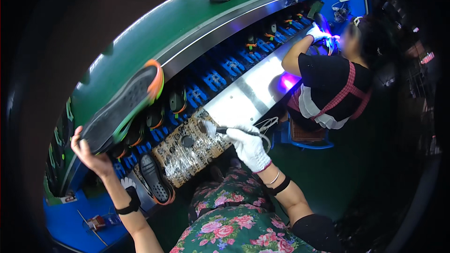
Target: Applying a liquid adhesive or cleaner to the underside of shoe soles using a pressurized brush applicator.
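My bare left hand [91, 158] grips one end of a black shoe sole [117, 105] with orange and green edging, raised and tilted over the green belt. In my right hand [248, 149], which wears a white glove, is a brush [221, 130] with a dark handle and pale bristles. A thin grey tube or cord curves beside that glove. The brush is over a plastic-wrapped board [176, 159] with a round dark opening [187, 141]; whether the bristles touch it I cannot tell. Another sole [153, 178], dark with an orange edge, lies at the board's left end.
A green conveyor belt [145, 35] curves along the far side, carrying a few soles. Below it runs a row of blue holders [214, 80], several with soles. A co-worker [335, 72] sits on a blue stool [307, 138] at right, near purple light. A metal bench top [234, 103] adjoins the board.
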Demonstrator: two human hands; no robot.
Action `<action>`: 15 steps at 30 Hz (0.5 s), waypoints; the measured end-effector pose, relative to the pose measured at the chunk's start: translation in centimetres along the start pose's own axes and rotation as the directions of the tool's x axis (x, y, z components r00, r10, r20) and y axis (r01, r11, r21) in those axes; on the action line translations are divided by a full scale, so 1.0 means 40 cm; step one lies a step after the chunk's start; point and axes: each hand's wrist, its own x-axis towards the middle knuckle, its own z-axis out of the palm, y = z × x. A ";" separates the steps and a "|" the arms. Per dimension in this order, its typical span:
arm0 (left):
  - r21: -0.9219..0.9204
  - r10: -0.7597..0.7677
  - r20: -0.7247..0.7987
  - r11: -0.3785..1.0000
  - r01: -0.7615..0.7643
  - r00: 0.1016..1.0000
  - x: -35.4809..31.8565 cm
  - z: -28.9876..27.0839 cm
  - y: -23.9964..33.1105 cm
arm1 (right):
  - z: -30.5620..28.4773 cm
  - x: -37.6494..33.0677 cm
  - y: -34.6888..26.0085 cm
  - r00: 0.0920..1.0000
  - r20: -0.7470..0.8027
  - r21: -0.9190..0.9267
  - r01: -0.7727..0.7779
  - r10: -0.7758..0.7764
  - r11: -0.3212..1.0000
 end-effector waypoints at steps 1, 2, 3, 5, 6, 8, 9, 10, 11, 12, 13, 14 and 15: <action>-0.100 -0.068 -0.079 0.993 0.060 0.995 -0.022 -0.020 0.048 | 0.015 -0.009 -0.008 1.000 0.001 -0.009 -0.007 0.007 1.000; -0.144 -0.070 -0.078 0.988 0.059 0.995 -0.024 -0.069 0.062 | 0.032 -0.015 -0.015 0.998 0.063 -0.019 0.026 -0.025 0.999; -0.219 -0.165 -0.040 0.964 0.152 0.986 -0.025 -0.115 0.076 | 0.054 -0.022 -0.021 0.990 0.127 -0.025 0.058 -0.055 0.998; -0.180 -0.349 -0.052 0.925 0.335 0.936 -0.053 -0.131 0.080 | 0.129 -0.041 -0.048 0.981 0.193 -0.028 0.004 0.001 1.000; -0.112 -0.424 -0.080 0.903 0.414 0.902 -0.081 -0.112 0.064 | 0.174 -0.055 -0.059 0.961 0.273 -0.310 0.139 -0.052 0.940; -0.057 -0.633 0.035 0.772 0.633 0.774 -0.149 -0.066 0.024 | 0.208 -0.061 -0.028 0.871 0.471 -0.573 0.420 -0.137 0.704; 0.018 -0.672 0.080 0.740 0.673 0.737 -0.184 -0.054 -0.012 | 0.225 -0.062 -0.012 0.872 0.476 -0.558 0.397 -0.111 0.729; 0.020 -0.725 0.110 0.685 0.728 0.679 -0.220 -0.058 -0.076 | 0.245 -0.066 0.001 0.885 0.461 -0.545 0.332 -0.056 0.770; 0.033 -0.792 0.183 0.597 0.801 0.583 -0.249 0.027 -0.037 | 0.260 -0.065 0.010 0.899 0.438 -0.538 0.269 -0.008 0.799; -0.027 -0.844 0.207 0.501 0.865 0.495 -0.289 0.070 -0.035 | 0.277 -0.065 0.016 0.895 0.446 -0.558 0.264 0.016 0.787; -0.085 -0.883 0.236 0.397 0.914 0.405 -0.319 0.085 -0.043 | 0.280 -0.064 0.028 0.888 0.459 -0.569 0.282 0.014 0.772; -0.163 -0.864 0.345 0.330 0.930 0.367 -0.366 0.049 -0.099 | 0.286 -0.066 0.037 0.887 0.461 -0.571 0.291 0.007 0.767; -0.225 -0.823 0.463 0.250 0.942 0.330 -0.407 0.021 -0.148 | 0.290 -0.064 0.038 0.890 0.455 -0.575 0.305 -0.013 0.759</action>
